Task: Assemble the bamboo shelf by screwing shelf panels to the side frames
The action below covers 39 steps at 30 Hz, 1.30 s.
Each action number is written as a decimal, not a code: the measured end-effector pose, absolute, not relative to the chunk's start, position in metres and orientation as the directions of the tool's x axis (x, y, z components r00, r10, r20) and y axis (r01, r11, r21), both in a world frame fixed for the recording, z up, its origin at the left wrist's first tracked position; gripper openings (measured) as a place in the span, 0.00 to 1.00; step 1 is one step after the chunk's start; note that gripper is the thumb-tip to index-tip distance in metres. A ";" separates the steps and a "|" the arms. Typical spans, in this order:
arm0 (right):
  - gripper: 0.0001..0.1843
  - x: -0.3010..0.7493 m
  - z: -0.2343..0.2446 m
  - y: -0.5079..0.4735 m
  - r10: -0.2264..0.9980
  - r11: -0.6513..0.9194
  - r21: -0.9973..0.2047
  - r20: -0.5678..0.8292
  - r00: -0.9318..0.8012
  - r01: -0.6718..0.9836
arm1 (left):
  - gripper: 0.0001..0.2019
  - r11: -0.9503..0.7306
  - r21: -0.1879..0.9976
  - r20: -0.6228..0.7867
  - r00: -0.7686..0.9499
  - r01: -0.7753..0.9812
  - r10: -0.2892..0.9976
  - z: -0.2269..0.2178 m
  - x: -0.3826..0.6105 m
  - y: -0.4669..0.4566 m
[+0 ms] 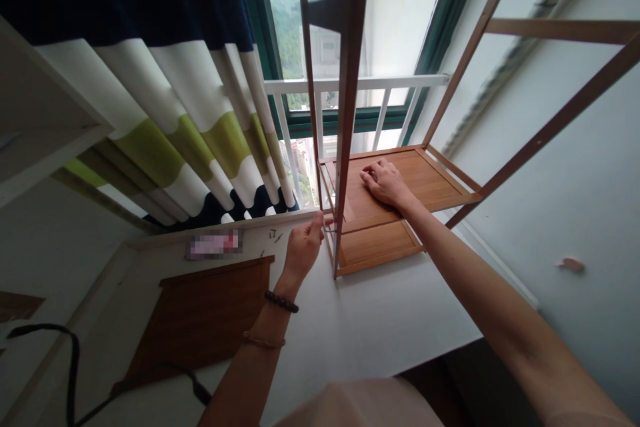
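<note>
A wooden shelf frame (350, 80) stands on a white table (380, 320) by the window. My left hand (303, 247) is closed round a small metal tool, perhaps a hex key, whose tip meets the frame's front post at the lower shelf. My right hand (385, 181) rests palm down on the upper bamboo shelf board (425, 177), its fingers curled at the board's left part. A second shelf board (375, 243) sits just below it inside the frame.
A loose dark wooden panel (200, 320) lies on the table at left. Several small screws (275, 237) lie near a blurred packet (215, 243). A black cable (70, 347) runs at the lower left. Striped curtains (190, 133) hang beside the window railing (350, 85).
</note>
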State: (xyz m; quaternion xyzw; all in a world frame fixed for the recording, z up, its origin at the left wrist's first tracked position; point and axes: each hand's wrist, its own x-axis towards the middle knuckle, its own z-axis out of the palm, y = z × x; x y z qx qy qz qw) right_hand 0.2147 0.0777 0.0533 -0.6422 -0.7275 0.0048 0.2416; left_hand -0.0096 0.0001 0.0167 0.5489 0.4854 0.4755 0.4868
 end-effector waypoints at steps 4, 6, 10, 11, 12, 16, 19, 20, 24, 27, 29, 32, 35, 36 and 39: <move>0.19 0.214 0.054 0.077 0.938 0.172 -0.321 0.341 -0.056 0.931 | 0.21 0.072 0.995 -0.058 0.187 -0.070 0.981 0.025 -0.006 0.003; 0.19 0.214 0.054 0.077 0.938 0.172 -0.319 0.342 -0.056 0.932 | 0.20 0.093 0.987 -0.066 0.200 -0.130 0.977 0.028 -0.006 0.001; 0.19 0.216 0.053 0.079 0.939 0.172 -0.319 0.340 -0.057 0.932 | 0.20 0.074 0.982 -0.051 0.135 -0.175 0.989 0.028 -0.002 -0.007; 0.19 0.216 0.052 0.079 0.939 0.171 -0.318 0.338 -0.057 0.933 | 0.19 0.051 0.980 -0.033 0.095 -0.191 0.995 0.026 0.000 -0.009; 0.19 0.216 0.052 0.079 0.940 0.169 -0.317 0.337 -0.056 0.933 | 0.19 0.023 0.978 -0.012 0.053 -0.209 0.999 0.025 0.003 -0.012; 0.19 0.217 0.051 0.079 0.938 0.167 -0.312 0.344 -0.053 0.935 | 0.16 -0.067 0.955 0.056 -0.047 -0.287 0.997 0.020 0.012 -0.018; 0.19 0.216 0.052 0.078 0.937 0.164 -0.310 0.345 -0.050 0.936 | 0.15 -0.075 0.943 0.073 -0.019 -0.324 0.997 0.019 0.012 -0.017; 0.19 0.216 0.052 0.078 0.937 0.164 -0.312 0.345 -0.049 0.936 | 0.15 -0.068 0.943 0.071 -0.001 -0.325 0.997 0.020 0.012 -0.016; 0.19 0.215 0.052 0.078 0.937 0.170 -0.319 0.347 -0.052 0.932 | 0.14 -0.042 0.953 0.066 0.072 -0.300 0.995 0.022 0.008 -0.012; 0.19 0.216 0.052 0.079 0.938 0.165 -0.319 0.343 -0.049 0.933 | 0.13 -0.113 0.958 0.136 0.070 -0.264 0.988 0.021 0.007 -0.011; 0.19 0.215 0.052 0.079 0.939 0.162 -0.317 0.342 -0.047 0.934 | 0.12 -0.197 0.956 0.215 0.059 -0.215 0.975 0.018 0.006 -0.011; 0.18 0.215 0.052 0.079 0.938 0.163 -0.317 0.344 -0.047 0.934 | 0.10 -0.286 0.947 0.298 0.066 -0.143 0.952 0.012 0.004 -0.011; 0.18 0.214 0.052 0.078 0.938 0.162 -0.318 0.344 -0.046 0.934 | 0.08 -0.359 0.926 0.367 0.050 -0.118 0.929 0.007 0.001 -0.011; 0.18 0.214 0.052 0.078 0.938 0.162 -0.318 0.345 -0.045 0.934 | 0.07 -0.379 0.918 0.386 0.044 -0.116 0.922 0.006 0.001 -0.011; 0.19 0.215 0.052 0.078 0.937 0.168 -0.316 0.345 -0.051 0.934 | 0.08 -0.381 0.912 0.390 0.036 -0.154 0.920 0.008 0.000 -0.015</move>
